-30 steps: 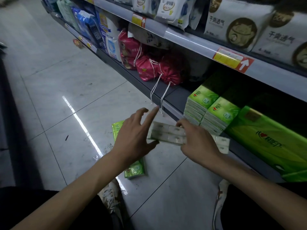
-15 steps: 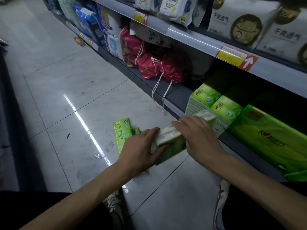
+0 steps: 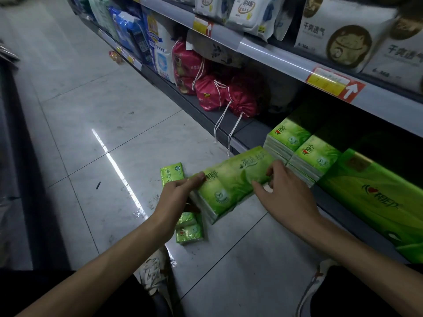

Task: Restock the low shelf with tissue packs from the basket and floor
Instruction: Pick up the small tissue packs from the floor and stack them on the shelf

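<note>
The long green tissue pack is held low over the floor tiles, green face up, its far end at the lip of the low shelf and just beside the left stack of packs; whether it touches that stack cannot be told. The left hand grips the near end, thumb on top and fingers curled underneath; the right hand clamps the far half, fingers bent over the top face and thumb along the near edge.

The step looks like seating this pack on the shelf; to do it well, lift the far end clear of the lip, square the long side with the stacks, then slide it in flat so the soft wrap does not buckle.

A second stack and a large green pack fill the shelf to the right; the open deck lies left of the stacks, bounded by red drawstring bags whose cords hang over the edge and could snag. The upper shelf overhangs, so height is limited. More packs wait on the floor: one just behind the left hand, smaller ones beneath the wrist; no basket is in view.
</note>
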Motion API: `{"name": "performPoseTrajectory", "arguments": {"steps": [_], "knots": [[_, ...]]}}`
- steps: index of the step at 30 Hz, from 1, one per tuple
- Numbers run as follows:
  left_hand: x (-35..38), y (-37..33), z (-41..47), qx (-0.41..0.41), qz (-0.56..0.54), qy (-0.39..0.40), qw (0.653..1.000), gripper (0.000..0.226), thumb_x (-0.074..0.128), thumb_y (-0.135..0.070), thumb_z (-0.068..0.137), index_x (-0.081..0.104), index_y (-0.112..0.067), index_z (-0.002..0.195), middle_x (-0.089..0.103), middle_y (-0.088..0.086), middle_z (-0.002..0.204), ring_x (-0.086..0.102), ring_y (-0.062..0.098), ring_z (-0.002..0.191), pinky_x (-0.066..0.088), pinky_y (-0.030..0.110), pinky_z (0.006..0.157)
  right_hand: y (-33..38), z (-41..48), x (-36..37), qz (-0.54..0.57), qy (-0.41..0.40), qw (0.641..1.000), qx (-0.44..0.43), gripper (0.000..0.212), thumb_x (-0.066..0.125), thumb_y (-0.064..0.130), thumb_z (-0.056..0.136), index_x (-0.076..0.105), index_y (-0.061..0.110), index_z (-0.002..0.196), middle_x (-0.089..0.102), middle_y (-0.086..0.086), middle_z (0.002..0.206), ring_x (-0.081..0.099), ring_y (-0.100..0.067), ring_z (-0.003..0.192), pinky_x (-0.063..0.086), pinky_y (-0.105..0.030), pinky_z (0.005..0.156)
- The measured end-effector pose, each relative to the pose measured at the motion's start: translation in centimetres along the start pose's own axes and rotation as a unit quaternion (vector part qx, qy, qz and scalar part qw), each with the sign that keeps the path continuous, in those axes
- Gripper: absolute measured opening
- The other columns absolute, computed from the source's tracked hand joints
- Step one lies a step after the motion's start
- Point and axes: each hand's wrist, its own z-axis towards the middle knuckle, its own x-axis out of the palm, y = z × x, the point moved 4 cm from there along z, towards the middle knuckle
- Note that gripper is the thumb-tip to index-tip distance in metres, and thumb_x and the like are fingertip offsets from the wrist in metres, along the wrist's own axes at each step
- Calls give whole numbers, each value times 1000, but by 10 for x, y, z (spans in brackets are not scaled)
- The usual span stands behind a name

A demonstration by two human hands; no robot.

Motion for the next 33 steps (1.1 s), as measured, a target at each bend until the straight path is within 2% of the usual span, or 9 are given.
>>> {"name": "performPoseTrajectory", "arguments": {"steps": [3,5,7,9,12,16,21,29,33], "knots": [[3,-14,-2,13,-50,-1,999,31,69,-35,94,79,-7,102,78,16,92,71,31,81,59,40,72,6,-5,-9,131,-6,991,20,28,57,48,98,49,24,87,63,4,76,64,-22,72,54,-44,67],[6,-21,-1,13,-67,5,998,38,69,-40,92,78,-6,107,78,19,101,72,34,86,60,41,75,9,-8,-16,219,-12,975,32,29,59,56,93,51,29,88,67,4,76,69,-19,71,56,-48,71],[11,-26,-2,13,-79,21,997,50,71,-48,87,76,-6,115,76,24,109,72,39,95,60,44,81,11,-11,-20,288,-8,956,45,35,62,66,83,52,34,96,71,6,82,73,-18,75,58,-53,76],[19,-30,-2,15,-79,51,995,55,72,-52,87,74,-8,118,77,20,110,72,39,98,62,38,78,13,-15,-21,355,10,933,61,41,70,61,83,51,37,111,73,3,92,75,-17,80,60,-54,79],[38,-37,-6,22,-76,81,994,45,62,-49,97,75,-9,111,77,13,96,72,25,78,58,28,65,16,-24,-23,452,51,885,98,71,77,54,83,40,38,141,73,-3,112,76,-18,89,64,-47,79],[61,-43,-7,31,-55,83,995,45,62,-50,97,76,-8,104,75,15,93,69,26,83,58,32,70,16,-35,-24,489,66,863,108,103,82,57,72,23,47,156,69,-4,127,75,-21,99,64,-38,73],[92,-48,-4,41,-28,100,994,49,61,-49,98,74,-4,115,78,18,106,73,26,90,59,34,78,0,-35,-32,567,50,812,128,97,83,16,86,24,43,158,78,-11,107,78,-35,83,65,-39,74],[144,-56,16,42,11,149,988,57,64,-57,94,71,-7,121,76,17,112,74,22,92,57,33,79,-40,-23,-42,636,19,738,224,107,84,6,82,23,46,159,74,-12,119,76,-37,95,65,-36,78],[171,-54,27,24,15,166,986,59,63,-60,93,69,-11,125,76,13,115,73,25,105,56,33,80,-60,-10,-40,659,7,707,256,109,84,2,80,23,45,159,72,-9,123,76,-37,97,64,-34,73]]}}
